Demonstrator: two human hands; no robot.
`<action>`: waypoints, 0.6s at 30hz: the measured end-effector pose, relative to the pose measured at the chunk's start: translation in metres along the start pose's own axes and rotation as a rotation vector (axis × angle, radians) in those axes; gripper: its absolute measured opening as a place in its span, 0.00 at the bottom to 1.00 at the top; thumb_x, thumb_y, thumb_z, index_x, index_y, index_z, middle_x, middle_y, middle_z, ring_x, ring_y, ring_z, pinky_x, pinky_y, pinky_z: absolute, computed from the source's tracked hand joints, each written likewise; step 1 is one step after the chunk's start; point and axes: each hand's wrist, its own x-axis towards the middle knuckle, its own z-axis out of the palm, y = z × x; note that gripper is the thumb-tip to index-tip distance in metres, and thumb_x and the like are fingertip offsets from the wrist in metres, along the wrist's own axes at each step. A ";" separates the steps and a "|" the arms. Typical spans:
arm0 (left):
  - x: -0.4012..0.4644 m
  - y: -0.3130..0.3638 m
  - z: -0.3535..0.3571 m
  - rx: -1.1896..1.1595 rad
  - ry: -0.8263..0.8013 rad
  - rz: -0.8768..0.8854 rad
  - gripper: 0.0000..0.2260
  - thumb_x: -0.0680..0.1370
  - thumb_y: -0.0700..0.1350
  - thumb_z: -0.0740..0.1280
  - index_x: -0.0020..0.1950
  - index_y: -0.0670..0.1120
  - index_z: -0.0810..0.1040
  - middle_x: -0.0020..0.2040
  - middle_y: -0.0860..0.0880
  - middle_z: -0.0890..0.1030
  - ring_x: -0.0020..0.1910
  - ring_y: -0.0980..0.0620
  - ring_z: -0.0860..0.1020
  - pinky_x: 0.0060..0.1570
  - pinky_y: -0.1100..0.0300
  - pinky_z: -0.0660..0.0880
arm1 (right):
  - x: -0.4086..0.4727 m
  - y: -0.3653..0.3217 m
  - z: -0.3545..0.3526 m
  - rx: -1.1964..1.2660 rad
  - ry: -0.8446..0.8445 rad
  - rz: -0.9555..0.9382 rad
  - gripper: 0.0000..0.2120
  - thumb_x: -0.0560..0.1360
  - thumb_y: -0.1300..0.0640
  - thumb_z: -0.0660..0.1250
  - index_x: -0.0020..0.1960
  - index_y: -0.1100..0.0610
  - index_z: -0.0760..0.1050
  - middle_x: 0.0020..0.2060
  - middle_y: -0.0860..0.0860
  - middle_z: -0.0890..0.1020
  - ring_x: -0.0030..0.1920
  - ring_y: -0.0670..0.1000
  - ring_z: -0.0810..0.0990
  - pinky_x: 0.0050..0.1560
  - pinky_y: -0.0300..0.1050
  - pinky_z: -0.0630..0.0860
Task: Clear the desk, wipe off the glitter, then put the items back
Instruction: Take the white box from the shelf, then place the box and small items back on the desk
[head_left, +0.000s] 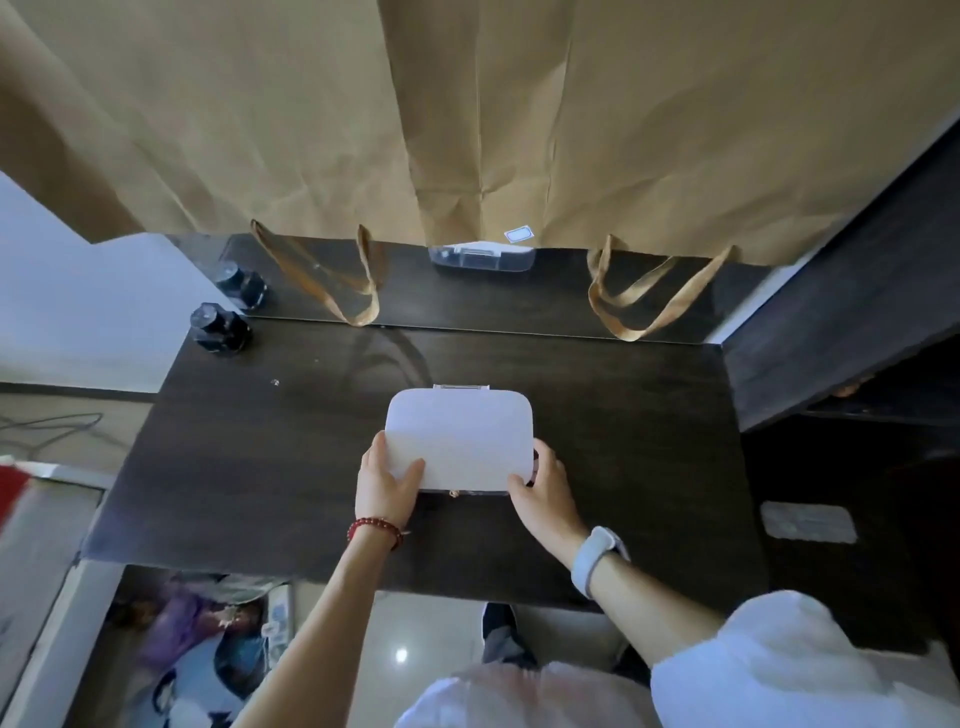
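Two hands gripping white box, dark glossy desk, mirror behind

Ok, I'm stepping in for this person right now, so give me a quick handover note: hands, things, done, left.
Left hand and right hand both grip the near corners of the white box, mid-desk.
A dark bottle stands at the desk's far left corner, reflected in the mirror behind.
Bag handles hang over the mirror.
One speck shows on the desk; whether wiping is done, I cannot tell.
Left: whether the box is going or returning is unclear; check for glitter.
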 end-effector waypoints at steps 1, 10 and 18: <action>0.006 -0.001 -0.002 0.023 -0.014 0.021 0.26 0.74 0.41 0.66 0.70 0.41 0.60 0.68 0.40 0.67 0.65 0.42 0.67 0.62 0.51 0.66 | 0.001 -0.001 0.002 -0.010 0.008 -0.002 0.24 0.74 0.62 0.60 0.69 0.57 0.59 0.62 0.58 0.67 0.61 0.56 0.69 0.59 0.45 0.67; -0.010 0.015 0.016 0.279 0.176 0.115 0.26 0.76 0.43 0.62 0.72 0.45 0.57 0.74 0.45 0.58 0.72 0.42 0.57 0.69 0.44 0.54 | -0.002 0.013 -0.020 -0.023 0.045 -0.025 0.23 0.77 0.58 0.58 0.71 0.55 0.59 0.66 0.55 0.68 0.65 0.52 0.69 0.61 0.43 0.66; -0.057 0.102 0.103 0.262 -0.036 0.591 0.18 0.76 0.44 0.63 0.65 0.43 0.69 0.67 0.42 0.69 0.66 0.43 0.66 0.65 0.49 0.63 | -0.023 0.064 -0.128 0.095 0.348 -0.074 0.18 0.76 0.65 0.60 0.65 0.59 0.68 0.60 0.57 0.74 0.58 0.50 0.72 0.53 0.40 0.68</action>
